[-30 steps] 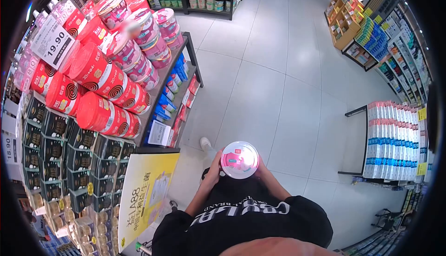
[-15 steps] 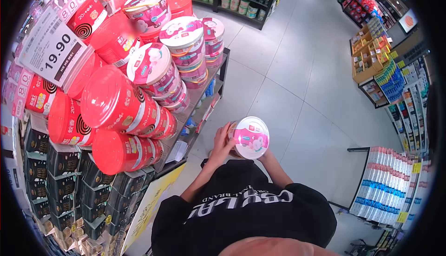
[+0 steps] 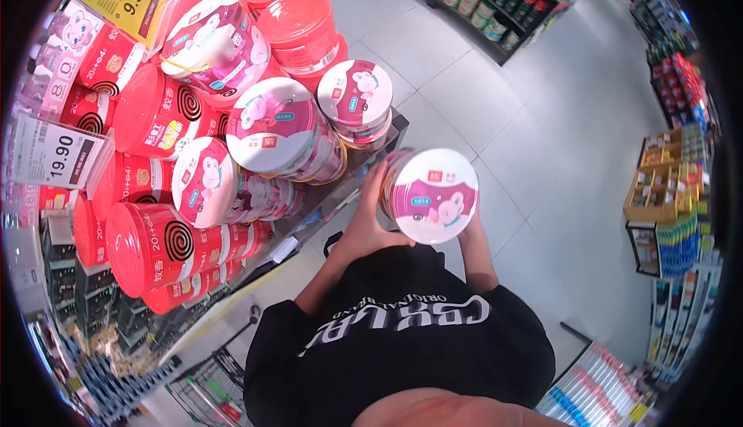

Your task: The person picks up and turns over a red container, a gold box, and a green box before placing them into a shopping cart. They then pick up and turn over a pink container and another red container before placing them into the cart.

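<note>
I hold a round tub (image 3: 437,195) with a white and pink lid, printed with a cartoon animal, in front of my chest. My left hand (image 3: 370,222) is wrapped around its left side, thumb near the bottom rim. My right hand (image 3: 472,233) supports the right side, its fingers mostly hidden behind the tub. To the left, similar pink-and-white tubs (image 3: 275,125) are stacked on the display, the closest being a small stack (image 3: 356,98) at the shelf corner. Red mosquito coil tubs (image 3: 151,253) are piled beside them.
Price signs (image 3: 58,156) stand at the left of the display. A shopping cart (image 3: 205,396) is at the lower left. Dark shelves (image 3: 495,9) with cans stand ahead, and a yellow box display (image 3: 665,175) is on the right. Tiled floor (image 3: 526,133) lies between.
My hands have raised the tub closer to the camera, and it looks larger. The view has turned, so the display's red and pink tubs appear shifted and a shopping cart shows at lower left.
</note>
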Demonstrator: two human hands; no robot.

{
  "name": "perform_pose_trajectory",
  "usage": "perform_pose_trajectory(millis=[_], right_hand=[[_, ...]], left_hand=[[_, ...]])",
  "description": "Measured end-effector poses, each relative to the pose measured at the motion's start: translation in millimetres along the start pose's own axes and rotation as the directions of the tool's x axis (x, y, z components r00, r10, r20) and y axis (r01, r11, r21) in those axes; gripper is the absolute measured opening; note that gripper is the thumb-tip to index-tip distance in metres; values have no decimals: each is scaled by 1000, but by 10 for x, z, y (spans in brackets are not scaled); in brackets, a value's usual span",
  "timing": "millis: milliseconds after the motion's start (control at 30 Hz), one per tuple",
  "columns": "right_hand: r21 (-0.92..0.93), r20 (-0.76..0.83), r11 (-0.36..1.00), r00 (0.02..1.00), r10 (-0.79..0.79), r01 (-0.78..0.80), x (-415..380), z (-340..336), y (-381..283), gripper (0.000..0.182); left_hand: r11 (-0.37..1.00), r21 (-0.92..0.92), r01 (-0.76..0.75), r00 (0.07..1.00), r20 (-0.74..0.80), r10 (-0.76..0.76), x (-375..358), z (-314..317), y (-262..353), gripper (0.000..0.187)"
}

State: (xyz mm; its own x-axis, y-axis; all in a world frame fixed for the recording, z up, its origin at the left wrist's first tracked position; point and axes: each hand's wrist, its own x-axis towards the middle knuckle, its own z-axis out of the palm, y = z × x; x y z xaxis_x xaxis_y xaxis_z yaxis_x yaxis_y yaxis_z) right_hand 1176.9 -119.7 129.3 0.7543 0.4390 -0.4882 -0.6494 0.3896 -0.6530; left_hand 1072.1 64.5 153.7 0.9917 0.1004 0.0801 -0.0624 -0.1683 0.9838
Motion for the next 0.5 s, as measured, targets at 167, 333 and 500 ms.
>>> perform_pose_trajectory(millis=[167,333,500], right_hand=[[-189,283,982,959,23,32,969,578,-740,57],[-432,663,797,748,-36,421,1483,1178,-807,67],[-400,796,673,600,-82,623,1739,1187,-635,76]], left_hand=[[984,122,-134,888,-426,173,730,-54,332,118],[970,196,141,776,-631,14,968,154,205,98],[857,354,373,712,-702,-19,986,240,101,95]])
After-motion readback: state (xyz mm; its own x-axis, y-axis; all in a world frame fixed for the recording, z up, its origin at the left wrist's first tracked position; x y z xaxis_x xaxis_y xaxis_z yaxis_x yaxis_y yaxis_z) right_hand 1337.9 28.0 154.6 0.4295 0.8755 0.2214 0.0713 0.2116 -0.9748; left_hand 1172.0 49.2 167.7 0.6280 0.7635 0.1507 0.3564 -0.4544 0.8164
